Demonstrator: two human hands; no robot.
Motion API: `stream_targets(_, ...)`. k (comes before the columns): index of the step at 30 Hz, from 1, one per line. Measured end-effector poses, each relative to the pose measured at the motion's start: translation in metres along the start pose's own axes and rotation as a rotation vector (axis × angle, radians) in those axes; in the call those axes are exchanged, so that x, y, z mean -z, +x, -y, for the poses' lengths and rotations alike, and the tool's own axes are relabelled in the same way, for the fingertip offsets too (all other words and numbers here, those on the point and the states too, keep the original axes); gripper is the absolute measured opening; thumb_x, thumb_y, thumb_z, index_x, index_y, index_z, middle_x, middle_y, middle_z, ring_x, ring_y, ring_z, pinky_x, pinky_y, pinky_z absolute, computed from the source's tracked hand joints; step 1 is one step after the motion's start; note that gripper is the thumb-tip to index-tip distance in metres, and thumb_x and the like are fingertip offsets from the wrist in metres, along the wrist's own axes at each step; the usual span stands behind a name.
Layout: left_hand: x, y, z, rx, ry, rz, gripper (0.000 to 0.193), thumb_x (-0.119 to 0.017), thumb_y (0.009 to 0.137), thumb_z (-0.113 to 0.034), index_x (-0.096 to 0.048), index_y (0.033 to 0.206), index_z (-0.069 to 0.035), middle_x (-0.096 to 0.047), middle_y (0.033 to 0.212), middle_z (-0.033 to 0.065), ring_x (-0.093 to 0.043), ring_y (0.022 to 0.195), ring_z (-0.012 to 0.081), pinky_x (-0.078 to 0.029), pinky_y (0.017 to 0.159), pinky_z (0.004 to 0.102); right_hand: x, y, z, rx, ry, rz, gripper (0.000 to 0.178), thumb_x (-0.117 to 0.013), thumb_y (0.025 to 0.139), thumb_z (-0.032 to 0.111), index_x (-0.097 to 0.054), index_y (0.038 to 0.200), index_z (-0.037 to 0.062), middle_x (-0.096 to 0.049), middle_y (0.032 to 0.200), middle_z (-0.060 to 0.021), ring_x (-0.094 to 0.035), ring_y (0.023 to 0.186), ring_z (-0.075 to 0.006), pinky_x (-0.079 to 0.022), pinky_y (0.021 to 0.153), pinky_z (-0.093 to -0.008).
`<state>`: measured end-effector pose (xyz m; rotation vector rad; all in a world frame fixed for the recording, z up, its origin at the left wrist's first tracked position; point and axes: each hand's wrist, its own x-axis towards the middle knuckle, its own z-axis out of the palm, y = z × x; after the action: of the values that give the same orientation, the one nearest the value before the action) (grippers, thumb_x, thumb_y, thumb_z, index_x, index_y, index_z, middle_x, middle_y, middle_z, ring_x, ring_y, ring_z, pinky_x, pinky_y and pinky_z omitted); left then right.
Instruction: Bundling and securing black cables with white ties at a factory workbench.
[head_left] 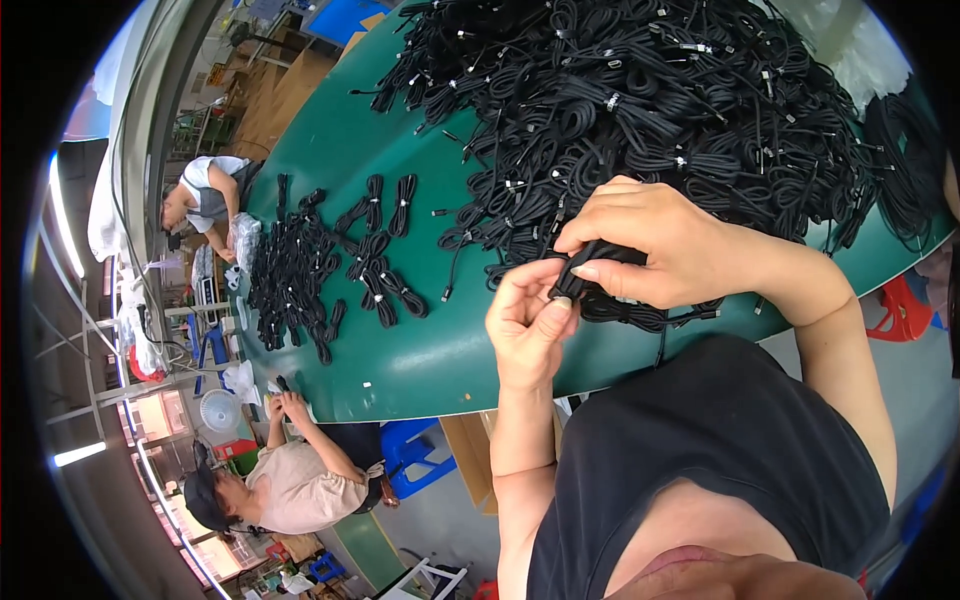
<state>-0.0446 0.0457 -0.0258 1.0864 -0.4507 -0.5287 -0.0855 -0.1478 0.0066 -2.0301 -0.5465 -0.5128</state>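
Observation:
A coiled black cable (572,282) is held between my two hands above the near edge of the green table. My left hand (532,325) pinches its lower left end, with thumb and fingertips closed on it. From the right, my right hand (655,245) curls over the same coil, its thumb along the near side and its fingers bent across the top. Part of the coil is hidden behind these fingers. Just beyond my hands rises a large pile of black cables (640,110) with silvery plugs and ties; some cable lies right beneath my right hand.
Bundled cables (295,270) lie across the green table (450,345) to the left. Two people (300,485) (210,195) are at the table's left side. Clear plastic bags (860,50) lie at the far right, a red stool (900,312) stands near my right elbow, and a cardboard box (468,455) is below the edge.

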Motion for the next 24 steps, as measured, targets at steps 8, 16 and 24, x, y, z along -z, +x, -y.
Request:
stream_targets(8, -0.008, 0.013, 0.003, 0.003, -0.650, -0.088, 0.061, -0.066, 0.080, -0.021, -0.036, 0.128, 0.001, -0.053, 0.111, 0.0150, -0.053, 0.101, 0.0218, -0.048, 0.084, 0.0306, -0.012, -0.001, 0.012, 0.429, -0.658, -0.137, 0.033, -0.066, 0.065, 0.020, -0.062, 0.095, 0.0095, -0.055, 0.090, -0.0080, -0.051, 0.067, -0.0202, -0.042, 0.055, -0.0299)
stream_targets(16, 0.011, 0.008, 0.007, -0.137, -0.218, -0.055, 0.044, -0.068, 0.078, -0.016, -0.049, 0.114, 0.000, -0.055, 0.103, 0.0118, -0.055, 0.091, 0.0188, -0.047, 0.081, 0.0311, 0.001, -0.009, 0.016, 0.067, -0.248, 0.073, 0.027, -0.065, 0.070, 0.011, -0.055, 0.094, 0.0008, -0.049, 0.084, -0.0107, -0.054, 0.071, -0.0252, -0.047, 0.055, -0.0330)
stream_targets(24, 0.002, 0.009, 0.016, -0.115, -0.260, -0.052, 0.039, -0.070, 0.076, -0.009, -0.050, 0.108, 0.002, -0.056, 0.101, 0.0125, -0.056, 0.090, 0.0169, -0.045, 0.082, 0.0283, -0.024, -0.011, 0.030, 0.219, -0.541, -0.086, 0.014, -0.056, 0.057, 0.004, -0.049, 0.069, 0.0013, -0.042, 0.069, -0.0070, -0.049, 0.060, -0.0180, -0.042, 0.042, -0.0268)
